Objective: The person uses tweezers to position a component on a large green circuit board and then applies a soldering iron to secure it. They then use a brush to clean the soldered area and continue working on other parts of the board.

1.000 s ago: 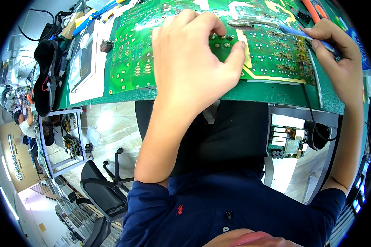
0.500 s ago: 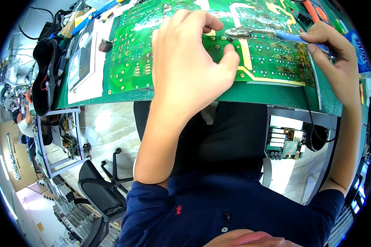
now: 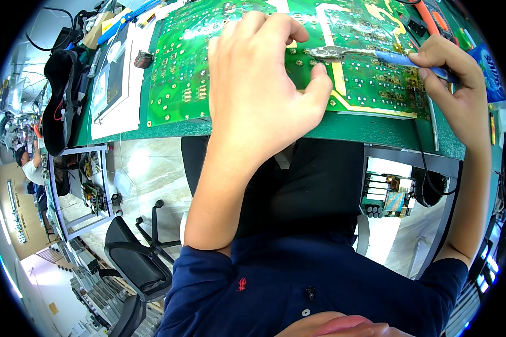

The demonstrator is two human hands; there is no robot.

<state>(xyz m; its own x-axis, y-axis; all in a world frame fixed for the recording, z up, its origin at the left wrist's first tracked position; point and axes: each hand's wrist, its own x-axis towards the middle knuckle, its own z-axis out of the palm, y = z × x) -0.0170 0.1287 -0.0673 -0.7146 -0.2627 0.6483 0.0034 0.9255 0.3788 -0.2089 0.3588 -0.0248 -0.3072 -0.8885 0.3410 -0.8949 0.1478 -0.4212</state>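
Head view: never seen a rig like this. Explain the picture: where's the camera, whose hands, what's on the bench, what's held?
There's no robot here: these are a person's two bare hands. The view comes from the left of two fisheye cameras worn on the head, looking down, so straight edges bend near the rim. Picture left is the person's left.

On the green bench lies a large green circuit board. White paper lies to its left.

The right hand holds a blue-handled brush, its head over the board. The left hand is over the board too, fingers curled and thumb apart; nothing shows in its grip, though its underside is hidden.
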